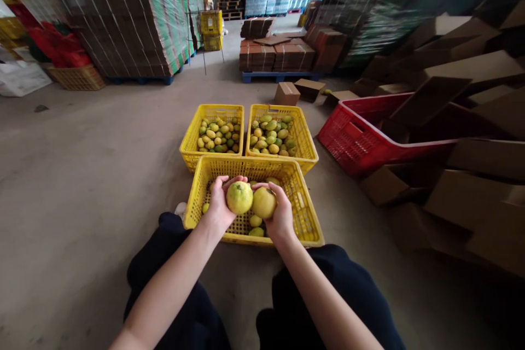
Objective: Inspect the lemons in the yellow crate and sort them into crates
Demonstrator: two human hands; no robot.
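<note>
My left hand (220, 205) is closed around a yellow-green lemon (239, 198), its fingers curled behind the fruit. In my right hand (281, 213) sits a second, duller yellow lemon (264, 203), with the thumb along its top side. The two fruits are side by side, almost touching, above the near yellow crate (309, 213). A few lemons (256, 221) lie on the bottom of that crate; my hands hide part of its inside. Just beyond stand a left yellow crate (191, 139) and a right yellow crate (307, 139), both holding many yellow and green lemons.
A red crate (348, 136) with cardboard in it stands to the right, beside heaped open cartons (463, 197). Ahead, flattened cardboard (276, 57) is stacked on a blue pallet (266, 77). A tall wrapped stack (164, 16) rises at back left. Concrete floor (102, 175) extends left.
</note>
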